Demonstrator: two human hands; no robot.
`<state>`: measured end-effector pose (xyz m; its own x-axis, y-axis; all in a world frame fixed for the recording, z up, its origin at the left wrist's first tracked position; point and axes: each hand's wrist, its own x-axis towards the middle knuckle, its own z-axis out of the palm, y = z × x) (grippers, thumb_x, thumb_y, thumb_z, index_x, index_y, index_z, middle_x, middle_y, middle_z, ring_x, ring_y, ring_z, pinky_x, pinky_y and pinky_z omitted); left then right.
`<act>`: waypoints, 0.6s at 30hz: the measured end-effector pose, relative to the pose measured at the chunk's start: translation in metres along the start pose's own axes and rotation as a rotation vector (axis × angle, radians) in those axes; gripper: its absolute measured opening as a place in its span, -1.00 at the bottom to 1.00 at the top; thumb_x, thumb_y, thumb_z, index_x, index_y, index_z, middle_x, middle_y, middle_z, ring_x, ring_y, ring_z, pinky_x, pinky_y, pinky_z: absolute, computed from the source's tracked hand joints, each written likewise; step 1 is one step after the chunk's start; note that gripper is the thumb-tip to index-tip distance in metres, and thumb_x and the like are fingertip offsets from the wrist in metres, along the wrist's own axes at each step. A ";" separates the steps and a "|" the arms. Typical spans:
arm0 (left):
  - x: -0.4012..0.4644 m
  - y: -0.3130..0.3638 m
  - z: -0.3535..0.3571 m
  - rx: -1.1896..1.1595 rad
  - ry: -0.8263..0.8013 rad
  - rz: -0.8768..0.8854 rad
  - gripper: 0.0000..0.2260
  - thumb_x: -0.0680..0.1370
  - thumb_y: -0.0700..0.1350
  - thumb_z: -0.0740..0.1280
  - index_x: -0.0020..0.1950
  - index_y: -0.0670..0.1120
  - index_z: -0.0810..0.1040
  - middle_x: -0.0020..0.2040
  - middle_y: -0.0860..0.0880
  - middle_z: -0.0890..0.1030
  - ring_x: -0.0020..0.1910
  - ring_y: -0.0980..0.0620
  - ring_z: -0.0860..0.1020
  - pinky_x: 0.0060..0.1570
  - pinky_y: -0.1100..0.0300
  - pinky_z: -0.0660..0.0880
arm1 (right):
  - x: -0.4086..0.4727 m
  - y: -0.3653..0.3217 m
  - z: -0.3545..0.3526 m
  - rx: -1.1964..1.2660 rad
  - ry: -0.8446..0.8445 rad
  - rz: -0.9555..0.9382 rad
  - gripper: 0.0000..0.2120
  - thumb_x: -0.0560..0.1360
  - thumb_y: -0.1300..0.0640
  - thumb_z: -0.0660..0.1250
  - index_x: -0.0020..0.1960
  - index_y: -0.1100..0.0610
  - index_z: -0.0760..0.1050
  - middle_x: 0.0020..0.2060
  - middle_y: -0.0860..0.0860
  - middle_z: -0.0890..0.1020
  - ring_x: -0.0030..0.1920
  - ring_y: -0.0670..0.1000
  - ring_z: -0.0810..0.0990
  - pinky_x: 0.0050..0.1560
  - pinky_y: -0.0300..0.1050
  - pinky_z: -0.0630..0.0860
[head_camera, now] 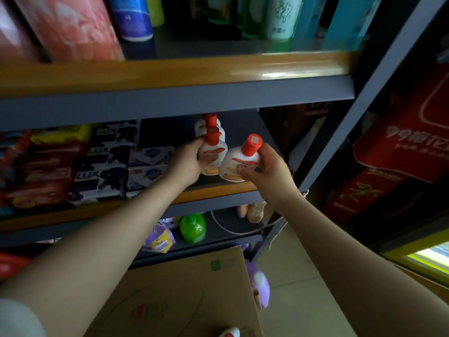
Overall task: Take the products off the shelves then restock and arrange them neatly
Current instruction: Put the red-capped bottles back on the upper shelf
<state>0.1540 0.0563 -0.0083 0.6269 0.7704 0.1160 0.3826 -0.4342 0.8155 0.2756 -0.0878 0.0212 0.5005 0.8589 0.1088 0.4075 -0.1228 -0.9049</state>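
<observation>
On the middle grey metal shelf with an orange front strip [218, 189], the left hand [188, 164] is closed around a white red-capped plastic bottle [213, 154] while the right hand [267, 170] grips a matching bottle [239, 161] beside it, apparently to lift them.

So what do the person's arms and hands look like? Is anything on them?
Both forearms are bare, with no gloves, watch or rings visible on the left hand or right hand. The right thumbnail looks dark, perhaps polished. A bit of pale sleeve shows at the lower left corner.
</observation>
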 end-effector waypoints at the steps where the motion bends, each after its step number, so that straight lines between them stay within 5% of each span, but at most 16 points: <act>1: 0.002 0.001 0.000 0.035 -0.005 -0.001 -0.65 0.50 -0.16 0.36 0.28 -0.11 0.47 0.18 -0.16 0.57 0.16 -0.13 0.52 0.19 -0.05 0.44 | 0.004 -0.001 0.003 -0.017 -0.014 0.000 -0.69 0.41 0.18 0.44 0.08 0.04 0.41 -0.11 -0.11 0.57 -0.05 -0.07 0.57 -0.03 -0.20 0.52; 7: 0.001 -0.005 -0.009 0.503 0.077 0.016 -0.73 0.53 -0.11 0.33 0.19 -0.17 0.47 0.15 -0.18 0.53 0.09 -0.16 0.52 -0.10 0.11 0.38 | 0.030 -0.002 0.023 -0.117 -0.035 -0.033 -0.60 0.41 0.18 0.43 0.20 0.12 0.43 -0.04 -0.08 0.53 -0.03 -0.08 0.51 -0.06 -0.26 0.42; 13: -0.020 -0.012 -0.024 0.459 0.090 0.128 -0.74 0.51 -0.18 0.34 0.18 -0.18 0.50 0.06 -0.15 0.58 0.01 -0.15 0.54 -0.05 -0.02 0.50 | 0.035 0.021 0.039 -0.147 0.008 0.013 -0.63 0.42 0.13 0.43 0.19 0.11 0.46 0.07 0.07 0.57 0.07 0.06 0.54 0.12 0.07 0.50; 15: -0.045 -0.009 -0.024 0.451 0.151 0.298 -0.78 0.50 -0.17 0.29 0.13 -0.19 0.53 0.01 -0.16 0.57 -0.08 -0.16 0.55 -0.15 -0.01 0.52 | 0.036 0.022 0.040 -0.152 0.024 0.025 -0.65 0.43 0.12 0.41 0.19 0.12 0.46 0.05 0.06 0.58 0.06 0.06 0.55 0.10 0.04 0.51; 18: -0.097 -0.007 -0.015 0.406 0.035 0.437 -0.72 0.52 -0.06 0.15 0.10 -0.15 0.54 -0.03 -0.07 0.55 -0.16 -0.01 0.53 -0.25 0.19 0.47 | 0.030 0.025 0.039 -0.358 0.062 -0.022 -0.57 0.43 0.09 0.41 0.26 0.15 0.42 0.13 0.10 0.55 0.13 0.12 0.50 0.13 -0.06 0.38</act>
<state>0.0802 -0.0085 -0.0167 0.7644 0.4919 0.4167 0.3270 -0.8529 0.4069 0.2708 -0.0461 -0.0141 0.5291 0.8331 0.1615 0.6549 -0.2799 -0.7019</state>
